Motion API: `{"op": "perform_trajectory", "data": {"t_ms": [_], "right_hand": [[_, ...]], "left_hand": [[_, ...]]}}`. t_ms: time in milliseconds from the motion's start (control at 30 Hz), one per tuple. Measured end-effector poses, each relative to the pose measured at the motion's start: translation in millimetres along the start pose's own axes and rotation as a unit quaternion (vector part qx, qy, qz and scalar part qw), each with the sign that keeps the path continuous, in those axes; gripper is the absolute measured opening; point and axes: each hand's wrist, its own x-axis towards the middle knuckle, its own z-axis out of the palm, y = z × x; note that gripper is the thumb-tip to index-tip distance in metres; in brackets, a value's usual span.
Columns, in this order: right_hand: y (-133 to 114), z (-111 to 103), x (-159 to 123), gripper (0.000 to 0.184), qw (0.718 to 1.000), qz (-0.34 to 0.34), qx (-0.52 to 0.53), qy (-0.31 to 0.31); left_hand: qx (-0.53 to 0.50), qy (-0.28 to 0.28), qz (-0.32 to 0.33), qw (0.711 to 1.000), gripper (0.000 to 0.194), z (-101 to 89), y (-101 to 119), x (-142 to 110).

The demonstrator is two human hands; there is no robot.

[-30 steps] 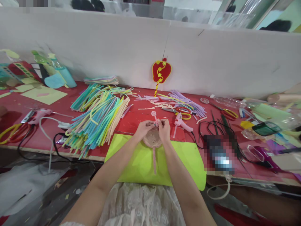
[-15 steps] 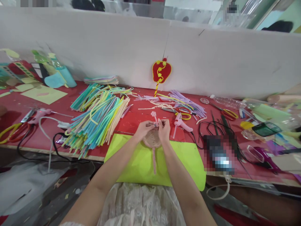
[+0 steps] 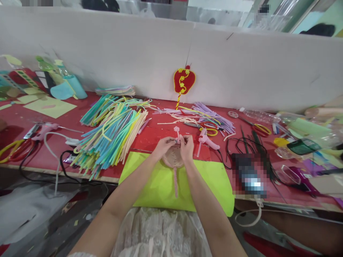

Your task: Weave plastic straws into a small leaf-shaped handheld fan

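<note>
No legible txt, nos., brands or signs anywhere.

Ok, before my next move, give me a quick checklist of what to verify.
1. Pink flower steadied: ok, its stem runs down to the fingertips of the left hand and right hand.
2. Join with the round woven piece: cannot tell, the hands cover it.
3. Yellow-green sheet under the work: ok, the woven piece's handle is over it.
4. Pink glue gun close by: ok, just right of the hands.
5. Glue gun hot: cannot tell.
</note>
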Motion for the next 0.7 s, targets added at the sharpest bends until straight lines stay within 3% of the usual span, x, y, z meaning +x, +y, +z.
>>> {"op": "perform_trajectory", "data": {"t_ms": [267,500,700], "right_hand": [[1.1,0.9,0.4,0.021,1.000,-0.006,-0.014,0.005],[3.4,1.2,-0.5,0.024,1.000,-0.006,-0.015,0.005],[2.9,1.3,-0.6,0.026,1.000,-0.002,-0.016,-0.003]], "left_hand": [[-0.060,-0.002,-0.005,0.998,0.024,2.0,0.2,-0.4],[0.019,0.008,-0.002,1.000,0.032,1.5,4.8,-2.2],[0.012,0.019,0.001,1.000,0.030,1.3,6.3,-3.2]]}}
